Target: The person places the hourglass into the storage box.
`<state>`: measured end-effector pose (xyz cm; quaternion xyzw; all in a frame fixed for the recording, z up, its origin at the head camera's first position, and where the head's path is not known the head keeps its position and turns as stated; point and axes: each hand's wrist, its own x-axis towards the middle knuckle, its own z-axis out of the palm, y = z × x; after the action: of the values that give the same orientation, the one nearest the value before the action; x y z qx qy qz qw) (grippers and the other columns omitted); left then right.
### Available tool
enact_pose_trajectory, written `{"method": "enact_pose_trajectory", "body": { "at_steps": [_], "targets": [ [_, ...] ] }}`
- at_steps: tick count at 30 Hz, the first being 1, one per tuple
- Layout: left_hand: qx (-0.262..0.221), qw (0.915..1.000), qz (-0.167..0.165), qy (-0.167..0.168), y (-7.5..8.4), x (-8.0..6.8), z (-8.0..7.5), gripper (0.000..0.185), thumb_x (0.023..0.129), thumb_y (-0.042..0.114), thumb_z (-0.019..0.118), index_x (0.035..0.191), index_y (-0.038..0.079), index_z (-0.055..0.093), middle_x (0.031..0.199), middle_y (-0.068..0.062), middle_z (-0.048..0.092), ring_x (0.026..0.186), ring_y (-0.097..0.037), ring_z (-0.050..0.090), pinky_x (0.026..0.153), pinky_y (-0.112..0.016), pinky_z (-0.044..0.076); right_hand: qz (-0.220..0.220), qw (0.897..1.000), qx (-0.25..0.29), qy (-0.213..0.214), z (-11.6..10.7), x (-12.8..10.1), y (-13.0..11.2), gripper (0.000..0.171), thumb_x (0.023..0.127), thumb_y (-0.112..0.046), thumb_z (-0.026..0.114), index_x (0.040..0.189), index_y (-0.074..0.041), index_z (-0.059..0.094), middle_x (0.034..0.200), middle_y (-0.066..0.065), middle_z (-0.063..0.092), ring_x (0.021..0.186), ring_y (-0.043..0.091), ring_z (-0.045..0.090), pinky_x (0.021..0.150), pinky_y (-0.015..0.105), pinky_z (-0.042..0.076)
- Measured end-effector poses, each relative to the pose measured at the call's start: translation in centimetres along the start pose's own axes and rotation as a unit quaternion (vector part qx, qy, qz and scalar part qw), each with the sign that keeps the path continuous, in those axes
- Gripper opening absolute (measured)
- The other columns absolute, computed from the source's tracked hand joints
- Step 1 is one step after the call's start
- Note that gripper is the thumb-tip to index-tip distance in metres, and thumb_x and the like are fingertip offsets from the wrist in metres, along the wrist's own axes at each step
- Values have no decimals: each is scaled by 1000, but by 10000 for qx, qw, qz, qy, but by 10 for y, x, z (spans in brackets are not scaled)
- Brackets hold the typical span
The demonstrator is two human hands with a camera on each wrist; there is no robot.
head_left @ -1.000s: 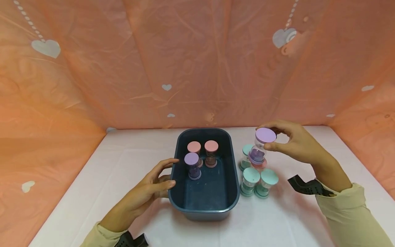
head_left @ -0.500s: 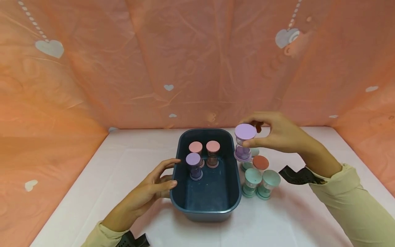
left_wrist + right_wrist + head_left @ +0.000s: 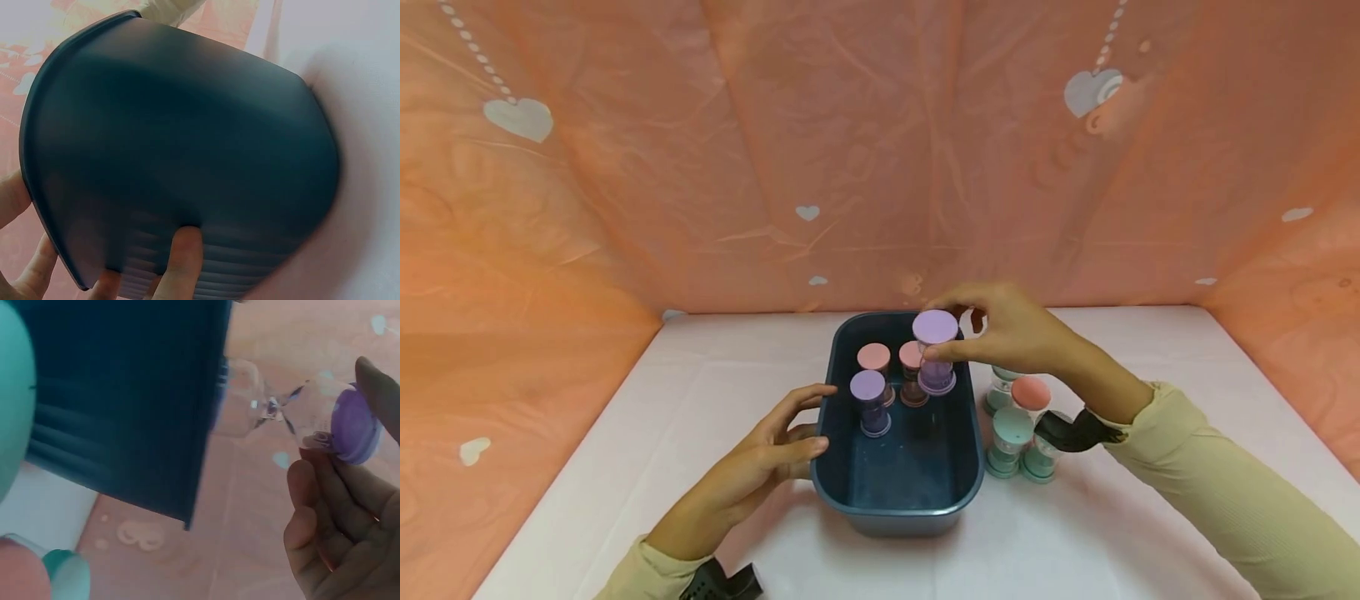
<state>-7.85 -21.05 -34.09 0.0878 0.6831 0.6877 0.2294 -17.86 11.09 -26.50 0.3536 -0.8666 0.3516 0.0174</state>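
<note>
My right hand (image 3: 1011, 329) pinches a purple-capped hourglass (image 3: 936, 379) by its upper cap, between thumb and fingers. It is held upright over the right side of a dark blue bin (image 3: 906, 512). In the right wrist view, the hourglass (image 3: 312, 412) shows its clear waist, with its lower end behind the bin wall (image 3: 125, 406). My left hand (image 3: 767, 446) rests against the bin's left side, fingertips at the rim and on the outer wall. Inside the bin stand another purple hourglass (image 3: 872, 408) and two pink hourglasses (image 3: 874, 357), one partly hidden by the held one.
Several teal hourglasses (image 3: 1011, 437) and a pink-red-capped hourglass (image 3: 1032, 393) stand in a cluster right of the bin, partly covered by the right wrist strap. A white cloth (image 3: 737, 367) covers the table. An orange sheet with hearts (image 3: 880, 150) hangs behind.
My right hand has carried the purple hourglass leftward from above the teal cluster to over the bin. The left hand and the bin stay in place.
</note>
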Motion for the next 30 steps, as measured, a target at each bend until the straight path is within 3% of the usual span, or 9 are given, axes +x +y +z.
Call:
{"method": "enact_pose_trajectory", "body": {
  "at_steps": [4, 12, 17, 23, 30],
  "targets": [
    [14, 10000, 22, -1, 2, -1, -3, 65, 94, 15, 63, 151, 16, 32, 152, -14, 23, 126, -32, 46, 91, -43, 51, -111, 9989, -353, -296, 7, 9, 1, 43, 74, -41, 87, 112, -26, 73, 109, -11, 72, 89, 10, 60, 74, 31, 51],
    [7, 10000, 25, -93, 2, -1, -2, 64, 94, 14, 63, 151, 16, 32, 151, -12, 24, 127, -33, 47, 88, -40, 54, -387, 9880, -1075, -1043, 21, 20, 5, 50, 72, -44, 87, 115, -20, 75, 104, -5, 72, 91, 13, 64, 81, 32, 55],
    [75, 9999, -8, -85, 5, -1, -1, 62, 95, 16, 63, 150, 20, 35, 150, -9, 26, 125, -30, 49, 89, -40, 54, -639, 9808, -1325, -1281, 27, 24, 9, 52, 73, -47, 86, 114, -18, 75, 98, -4, 70, 88, 17, 63, 78, 30, 52],
    [102, 9999, -3, -137, 8, -1, 1, 64, 95, 15, 63, 151, 18, 32, 151, -10, 26, 127, -32, 47, 89, -39, 53, -719, 9742, -1480, -1545, 31, 30, 11, 50, 73, -46, 86, 113, -18, 75, 93, -4, 66, 81, 11, 57, 71, 26, 48],
    [127, 9996, -60, -237, 6, -3, -1, 64, 96, 17, 62, 151, 18, 30, 153, -17, 27, 130, -33, 45, 91, -40, 53, -813, 9685, -1471, -1837, 41, 32, 16, 51, 72, -43, 88, 115, -17, 75, 100, -3, 62, 85, 10, 56, 74, 24, 49]
  ]
}}
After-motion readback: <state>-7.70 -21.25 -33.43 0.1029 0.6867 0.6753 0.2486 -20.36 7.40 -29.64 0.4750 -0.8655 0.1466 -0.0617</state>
